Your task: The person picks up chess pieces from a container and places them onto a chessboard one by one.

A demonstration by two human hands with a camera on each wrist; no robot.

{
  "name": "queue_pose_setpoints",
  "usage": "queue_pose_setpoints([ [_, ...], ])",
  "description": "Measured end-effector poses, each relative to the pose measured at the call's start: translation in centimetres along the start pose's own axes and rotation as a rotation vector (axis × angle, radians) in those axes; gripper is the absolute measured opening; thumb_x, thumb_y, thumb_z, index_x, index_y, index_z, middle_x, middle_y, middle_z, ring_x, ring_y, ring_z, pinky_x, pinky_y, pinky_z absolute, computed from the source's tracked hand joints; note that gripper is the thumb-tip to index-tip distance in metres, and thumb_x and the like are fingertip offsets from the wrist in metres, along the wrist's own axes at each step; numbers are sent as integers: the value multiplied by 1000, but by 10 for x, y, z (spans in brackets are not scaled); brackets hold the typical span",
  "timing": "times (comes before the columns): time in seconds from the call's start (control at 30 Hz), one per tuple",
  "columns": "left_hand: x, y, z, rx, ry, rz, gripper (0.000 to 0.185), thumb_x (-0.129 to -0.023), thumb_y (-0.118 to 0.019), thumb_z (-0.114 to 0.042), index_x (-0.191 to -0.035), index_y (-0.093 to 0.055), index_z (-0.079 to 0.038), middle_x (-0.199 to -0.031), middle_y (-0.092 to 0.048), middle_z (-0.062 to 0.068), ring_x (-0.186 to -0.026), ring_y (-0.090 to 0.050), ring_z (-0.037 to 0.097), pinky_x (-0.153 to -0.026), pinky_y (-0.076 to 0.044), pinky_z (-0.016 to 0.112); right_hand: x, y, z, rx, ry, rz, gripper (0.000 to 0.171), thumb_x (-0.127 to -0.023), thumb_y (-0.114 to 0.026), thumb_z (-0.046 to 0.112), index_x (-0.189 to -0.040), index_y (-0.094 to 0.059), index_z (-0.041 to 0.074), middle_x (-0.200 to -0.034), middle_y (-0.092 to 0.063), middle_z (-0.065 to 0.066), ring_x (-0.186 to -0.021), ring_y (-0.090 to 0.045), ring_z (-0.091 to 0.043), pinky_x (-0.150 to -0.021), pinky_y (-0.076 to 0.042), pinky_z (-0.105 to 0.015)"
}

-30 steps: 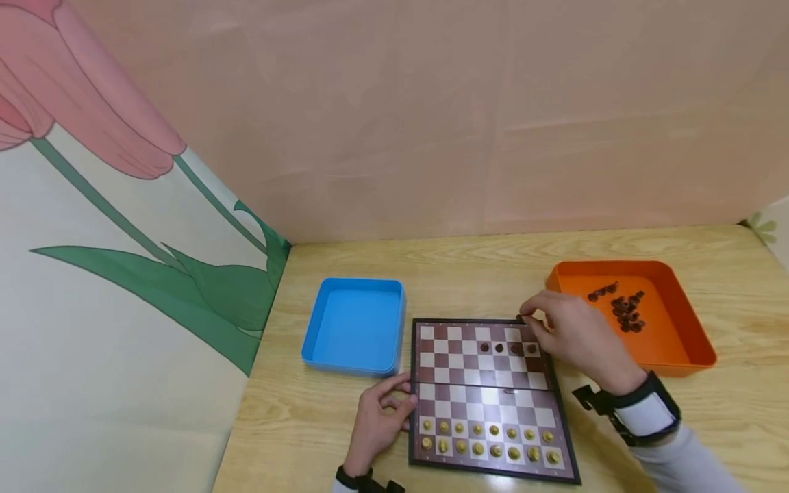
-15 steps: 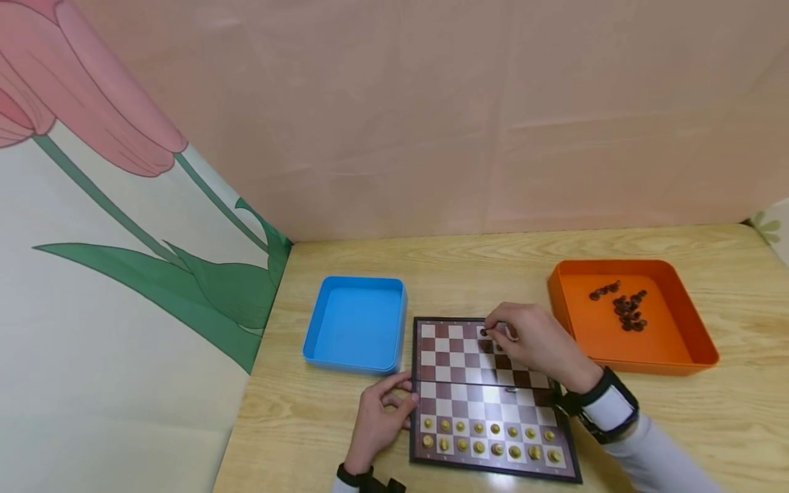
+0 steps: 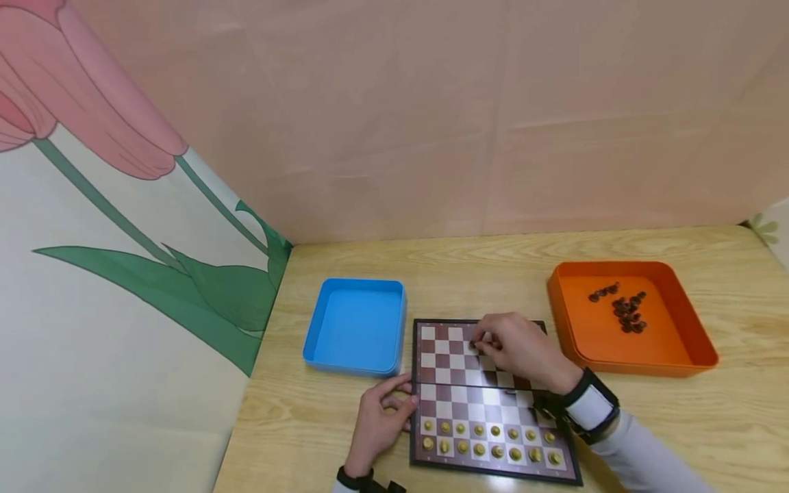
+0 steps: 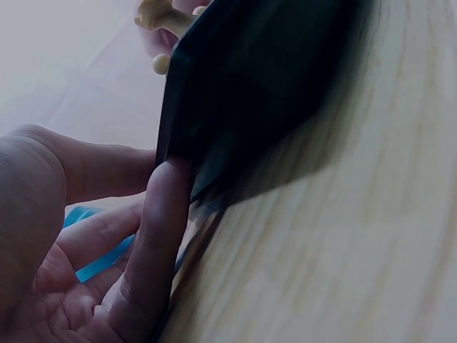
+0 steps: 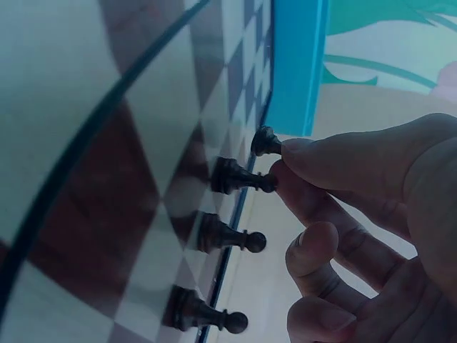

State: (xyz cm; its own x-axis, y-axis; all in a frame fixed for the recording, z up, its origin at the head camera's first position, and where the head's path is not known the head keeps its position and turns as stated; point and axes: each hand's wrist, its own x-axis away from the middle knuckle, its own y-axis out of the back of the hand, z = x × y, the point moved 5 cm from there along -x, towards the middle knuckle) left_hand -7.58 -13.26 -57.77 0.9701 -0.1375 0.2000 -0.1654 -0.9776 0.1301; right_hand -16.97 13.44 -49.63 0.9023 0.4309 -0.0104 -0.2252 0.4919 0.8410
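A folding chessboard [image 3: 468,404] lies on the wooden table. Light pieces [image 3: 493,441] fill its two nearest rows. Over the far rows my right hand [image 3: 478,342] pinches a small dark pawn [image 5: 265,141] between thumb and fingertip [image 5: 321,158], low over the squares. In the right wrist view three more dark pawns [image 5: 230,236] stand in a line beside it. My left hand [image 3: 399,401] rests against the board's left edge [image 4: 250,93], with a finger [image 4: 153,236] laid flat along it.
A blue tray [image 3: 354,325] with nothing in it sits left of the board. At the right stands an orange tray [image 3: 678,342] holding several dark pieces [image 3: 624,309]. Pink walls and a tulip-painted panel close in the back and left.
My right hand moved left from the board's far right corner to the middle of the far rows, carrying a dark piece. The left hand has stayed at the board's edge.
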Motion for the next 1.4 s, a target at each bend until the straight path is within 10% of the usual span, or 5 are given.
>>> queue_pose_setpoints([
  [1.4, 1, 1, 0, 27, -3, 3, 45, -96, -80, -13, -140, -69, -6, -118, -71, 16, -71, -70, 9, -57, -68, 33, 12, 18, -1, 76, 26, -86, 14, -91, -85, 12, -104, -83, 18, -96, -75, 6, -76, -59, -7, -64, -57, -23],
])
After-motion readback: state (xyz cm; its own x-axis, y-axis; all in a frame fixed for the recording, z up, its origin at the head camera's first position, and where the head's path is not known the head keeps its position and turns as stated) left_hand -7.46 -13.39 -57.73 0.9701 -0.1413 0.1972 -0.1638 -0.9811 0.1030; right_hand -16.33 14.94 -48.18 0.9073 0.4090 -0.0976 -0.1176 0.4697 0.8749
